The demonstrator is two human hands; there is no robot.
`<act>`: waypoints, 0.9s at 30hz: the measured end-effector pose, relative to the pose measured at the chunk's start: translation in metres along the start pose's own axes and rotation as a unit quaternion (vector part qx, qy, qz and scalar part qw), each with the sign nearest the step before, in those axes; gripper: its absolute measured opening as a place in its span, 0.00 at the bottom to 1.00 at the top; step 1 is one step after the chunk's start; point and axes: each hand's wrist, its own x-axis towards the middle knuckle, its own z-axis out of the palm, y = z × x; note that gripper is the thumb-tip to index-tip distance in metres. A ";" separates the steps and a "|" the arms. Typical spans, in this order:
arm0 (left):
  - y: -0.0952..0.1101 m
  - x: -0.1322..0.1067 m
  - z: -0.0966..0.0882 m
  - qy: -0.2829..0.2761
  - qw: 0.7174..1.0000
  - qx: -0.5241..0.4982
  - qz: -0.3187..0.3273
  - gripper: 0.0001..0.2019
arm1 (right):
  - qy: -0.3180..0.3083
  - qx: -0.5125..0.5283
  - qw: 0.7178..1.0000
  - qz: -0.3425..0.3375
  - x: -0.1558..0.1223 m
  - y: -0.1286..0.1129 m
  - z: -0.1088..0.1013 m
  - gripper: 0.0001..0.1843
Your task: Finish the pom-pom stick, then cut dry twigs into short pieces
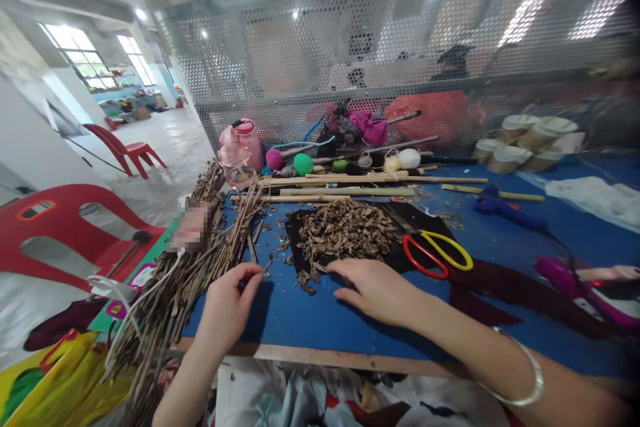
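Observation:
My left hand (227,303) hovers over the blue table (310,317), fingers curled in a pinch by the edge of a long bundle of dry twigs (185,280); what it holds, if anything, is too small to see. My right hand (373,287) lies flat with fingers stretched out, touching the near edge of a heap of brown bark chips (345,230) that rests on a black cloth (400,253). A silver bangle (525,373) is on my right wrist.
Red-and-yellow scissors (437,253) lie right of the heap. Bamboo sticks (345,183), coloured balls, a pink bottle (245,143) and paper cups (520,140) sit behind, before a perforated metal screen. Blue and purple glue guns (505,210) lie right. Red plastic chairs (65,227) stand left.

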 end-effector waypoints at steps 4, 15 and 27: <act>-0.025 -0.021 -0.017 0.064 0.995 0.081 -0.008 0.09 | -0.024 0.000 0.999 -0.049 0.038 -0.017 0.018 0.21; -0.025 -0.024 0.019 0.036 0.997 -0.043 0.052 0.11 | -0.004 0.005 1.000 -0.022 0.058 -0.001 -0.022 0.06; -0.029 -0.027 0.022 -0.010 0.994 -0.043 0.101 0.07 | -0.002 -0.105 0.994 -0.037 0.224 -0.018 0.002 0.15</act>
